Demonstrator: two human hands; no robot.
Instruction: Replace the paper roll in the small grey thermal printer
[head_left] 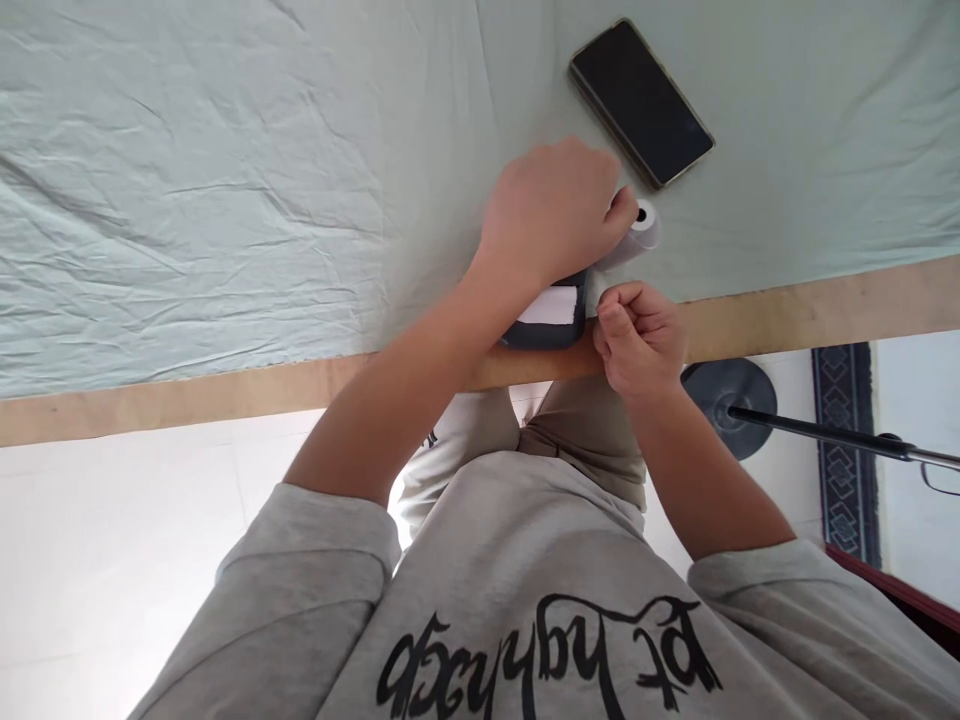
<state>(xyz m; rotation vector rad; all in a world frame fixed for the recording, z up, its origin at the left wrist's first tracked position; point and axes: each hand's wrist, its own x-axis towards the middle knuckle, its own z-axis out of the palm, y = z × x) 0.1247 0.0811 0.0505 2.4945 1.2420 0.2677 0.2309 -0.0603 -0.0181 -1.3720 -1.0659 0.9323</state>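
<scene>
My left hand (559, 210) is curled, back up, over a dark device (547, 333) at the table's front edge. Its fingertips are hidden, so what it holds, if anything, does not show. A strip of white paper (551, 305) lies on the part of the device that shows. Just right of my left thumb is a small white paper roll (643, 228), standing close to the hand. My right hand (643, 338) is closed, thumb pressed against the fingers, at the table edge right of the device; anything inside it is too small or hidden to name.
A black phone (643, 103) lies beyond my left hand on the pale green cloth (225, 180). The table's wooden edge (817, 305) runs across in front of me. A round black stand base (731, 400) with a pole is on the floor at right.
</scene>
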